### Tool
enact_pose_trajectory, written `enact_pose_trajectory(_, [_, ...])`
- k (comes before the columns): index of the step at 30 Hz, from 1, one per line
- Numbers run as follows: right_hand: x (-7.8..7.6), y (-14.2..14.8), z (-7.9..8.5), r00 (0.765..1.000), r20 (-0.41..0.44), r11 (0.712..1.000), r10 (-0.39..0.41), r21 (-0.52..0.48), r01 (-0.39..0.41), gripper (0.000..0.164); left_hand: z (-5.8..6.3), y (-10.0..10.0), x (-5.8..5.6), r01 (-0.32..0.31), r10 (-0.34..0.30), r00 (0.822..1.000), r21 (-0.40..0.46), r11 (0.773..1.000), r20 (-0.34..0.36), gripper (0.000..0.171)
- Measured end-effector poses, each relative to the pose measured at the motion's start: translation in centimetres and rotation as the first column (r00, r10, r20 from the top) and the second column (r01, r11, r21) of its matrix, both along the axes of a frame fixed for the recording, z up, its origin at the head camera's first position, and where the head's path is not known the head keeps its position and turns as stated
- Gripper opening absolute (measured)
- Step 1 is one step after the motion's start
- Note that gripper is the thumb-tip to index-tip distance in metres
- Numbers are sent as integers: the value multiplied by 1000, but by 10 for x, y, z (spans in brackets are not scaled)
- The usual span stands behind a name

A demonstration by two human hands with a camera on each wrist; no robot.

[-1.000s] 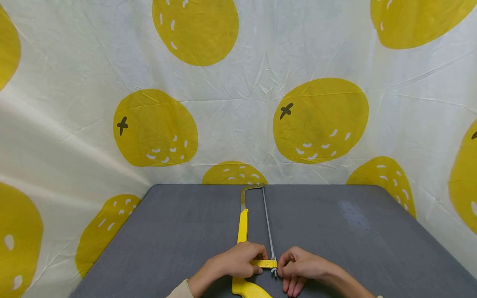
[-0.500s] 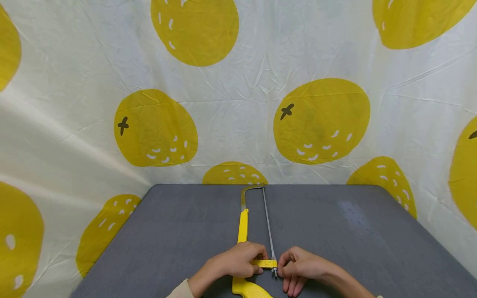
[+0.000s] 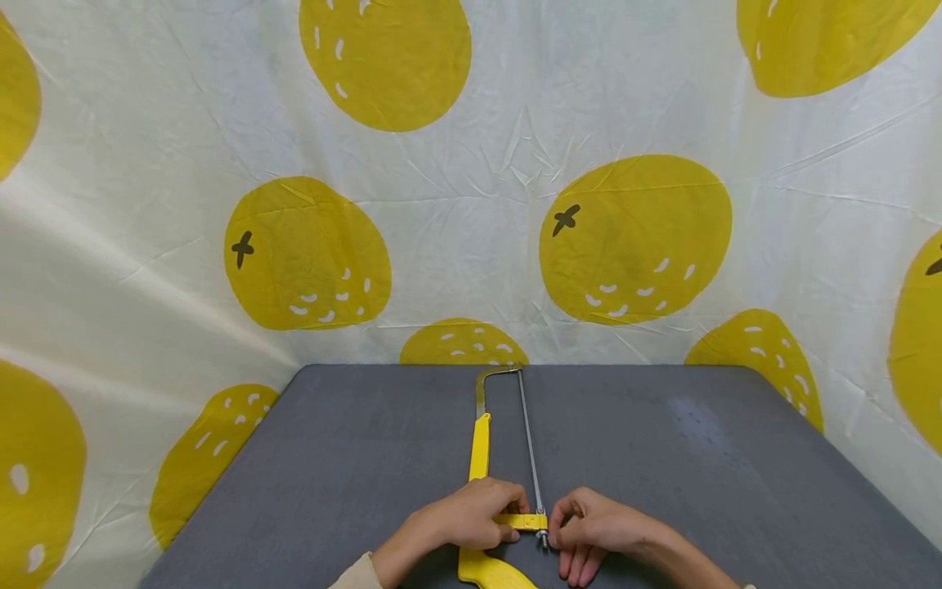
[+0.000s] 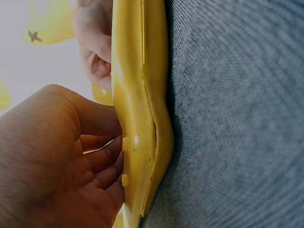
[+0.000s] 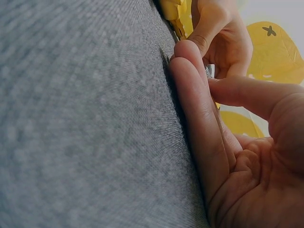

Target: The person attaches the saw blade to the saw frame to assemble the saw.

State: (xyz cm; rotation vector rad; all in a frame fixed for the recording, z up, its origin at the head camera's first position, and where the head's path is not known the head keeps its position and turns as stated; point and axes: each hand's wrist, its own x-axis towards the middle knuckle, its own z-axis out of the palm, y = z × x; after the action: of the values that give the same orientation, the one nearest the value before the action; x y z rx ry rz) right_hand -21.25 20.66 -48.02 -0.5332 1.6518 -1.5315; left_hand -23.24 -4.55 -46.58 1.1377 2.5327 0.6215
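Observation:
A hacksaw (image 3: 479, 448) with a yellow frame lies flat on the table, its thin grey blade (image 3: 528, 433) on the right side. My left hand (image 3: 477, 514) grips the yellow frame by the blade's near end, thumb and fingers on either side. In the left wrist view, the yellow handle (image 4: 145, 118) rests along the cloth and hides part of the fingers. A small metal wing nut (image 3: 543, 540) sticks out below the yellow end piece. My right hand (image 3: 599, 523) pinches at it with thumb and forefinger; the other fingers (image 5: 194, 95) lie against the table.
A dark grey cloth-covered table (image 3: 353, 458) carries the saw. Behind it and along both sides hangs a white curtain (image 3: 456, 254) printed with large yellow fruits. The saw's far end reaches close to the table's back edge.
The wing nut shows at a different angle, its wings looking narrower now. Both hands keep almost the same place, and the saw has not shifted.

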Motion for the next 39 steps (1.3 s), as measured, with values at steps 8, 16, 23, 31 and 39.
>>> enact_pose_trajectory(8, [0,0,0,1000,-10,1000,-12,3,12,11,0,0,0,-6,6,1000,0,1000,0,15])
enact_pose_trajectory(16, [-1,0,1,1000,-15,1000,-9,4,9,13,1,1,-1,-5,5,1000,3,1000,2,15])
enact_pose_trajectory(23, [0,0,6,1000,-12,1000,-15,24,15,17,1,2,-1,-12,12,1000,5,1000,6,15])
enact_pose_trajectory(31, [-1,0,9,999,-3,999,-34,33,34,19,4,3,-1,-15,15,1000,6,1000,13,15])
enact_pose_trajectory(39, [-2,1,8,999,-5,998,-46,44,46,19,5,2,-2,-3,3,1000,3,1000,-13,15])
